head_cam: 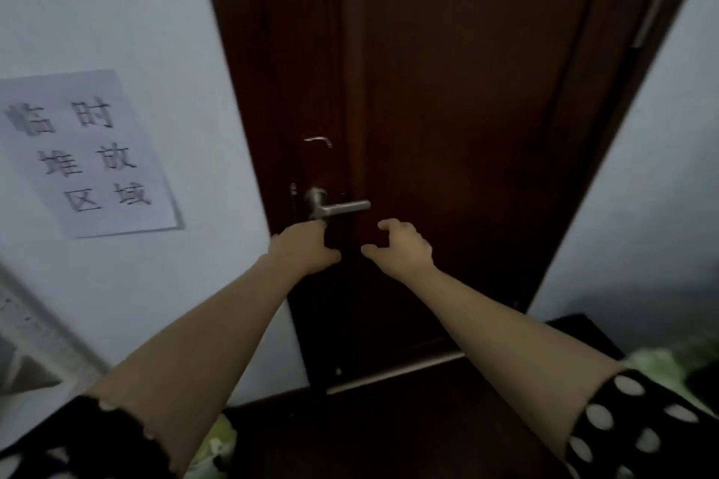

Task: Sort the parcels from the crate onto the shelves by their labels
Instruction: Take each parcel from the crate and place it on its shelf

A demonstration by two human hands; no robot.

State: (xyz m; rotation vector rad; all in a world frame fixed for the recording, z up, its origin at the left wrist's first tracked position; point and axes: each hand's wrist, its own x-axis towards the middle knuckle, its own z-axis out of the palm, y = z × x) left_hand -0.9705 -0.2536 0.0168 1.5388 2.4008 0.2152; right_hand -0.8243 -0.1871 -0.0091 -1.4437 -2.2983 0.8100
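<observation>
Both bare arms reached toward a dark door (pixel 447 70). The left hand (pixel 301 249) was just below the base of the metal handle (pixel 338 206) near the door's left edge. Its thumb stuck out to the side and its fingers were hidden behind the back of the hand, so I could not tell whether they were spread or touching the handle. The right hand (pixel 402 247) hung below the lever's free end, apart from it, its fingers (pixel 389 225) spread, loosely curled and holding nothing. A paper sign (pixel 87 156) was on the wall (pixel 116 12) left of the door. Green shapes (pixel 661 362) lay by the spotted sleeve (pixel 630 424), too blurred to call parcels.
</observation>
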